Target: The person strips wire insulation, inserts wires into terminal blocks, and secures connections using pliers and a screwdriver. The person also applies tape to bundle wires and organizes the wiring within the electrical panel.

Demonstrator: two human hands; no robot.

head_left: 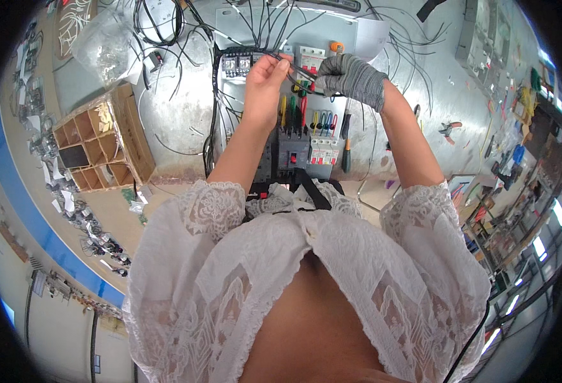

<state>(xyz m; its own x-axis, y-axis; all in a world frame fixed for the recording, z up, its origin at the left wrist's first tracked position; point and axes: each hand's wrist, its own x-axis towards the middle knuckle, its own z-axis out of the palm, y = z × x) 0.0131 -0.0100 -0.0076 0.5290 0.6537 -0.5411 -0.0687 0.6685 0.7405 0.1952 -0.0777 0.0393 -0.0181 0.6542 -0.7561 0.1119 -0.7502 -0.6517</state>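
Observation:
My bare left hand (265, 89) pinches thin black wires (299, 71) between thumb and fingers, above a grey electrical panel (356, 39). Close by on its right, my right hand (351, 79), in a grey knitted glove, is closed on the same wires; the glove hides its fingertips. Below the hands, a dark moulded-case circuit breaker (292, 155) carries yellow, green and red leads. Small white breakers (324, 153) with coloured wire loops sit to its right. Black-and-white contactors (235, 66) line up left of my left hand.
An orange-and-black screwdriver (347, 156) lies beside the panel, and pliers (449, 130) rest farther right. On the left stand a compartmented cardboard box (137, 134) and a clear plastic bag (105, 51). Loose black wires (415, 54) spread across the metal table (179, 143).

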